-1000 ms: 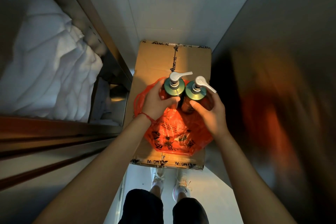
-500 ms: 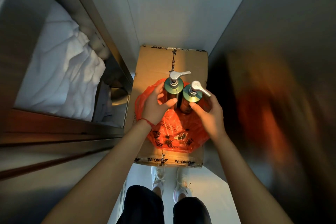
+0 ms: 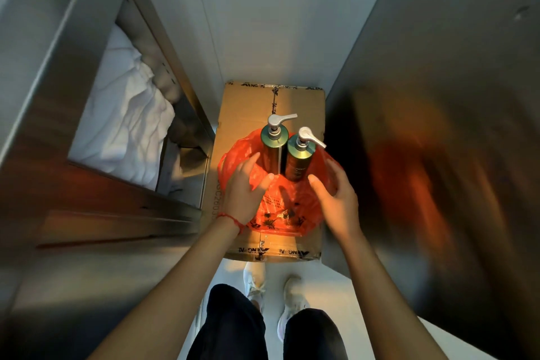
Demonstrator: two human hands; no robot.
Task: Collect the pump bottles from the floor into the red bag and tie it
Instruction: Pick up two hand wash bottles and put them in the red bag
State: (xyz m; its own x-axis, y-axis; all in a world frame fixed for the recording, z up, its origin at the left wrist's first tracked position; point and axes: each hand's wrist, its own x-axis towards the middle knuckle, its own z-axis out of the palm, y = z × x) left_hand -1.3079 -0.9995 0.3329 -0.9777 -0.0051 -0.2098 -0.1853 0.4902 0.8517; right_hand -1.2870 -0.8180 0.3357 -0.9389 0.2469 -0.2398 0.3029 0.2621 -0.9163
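Observation:
Two dark green pump bottles with silver pump heads stand upright side by side inside the red bag (image 3: 280, 207), which sits on a cardboard box (image 3: 248, 108). The left bottle (image 3: 273, 149) is slightly further from me than the right bottle (image 3: 298, 159). My left hand (image 3: 247, 187) hovers over the bag's left side with fingers spread, holding nothing. My right hand (image 3: 336, 199) is at the bag's right side, fingers relaxed, just short of the right bottle. The bag's mouth is open around the bottles.
A metal shelf unit (image 3: 163, 73) with white linen (image 3: 128, 123) stands to the left. A brushed metal wall (image 3: 438, 126) closes the right side. White floor and my shoes (image 3: 257, 280) lie below the box.
Both hands have let go of the bottles and drawn back toward me. The bottles now stand lower in the bag on their own.

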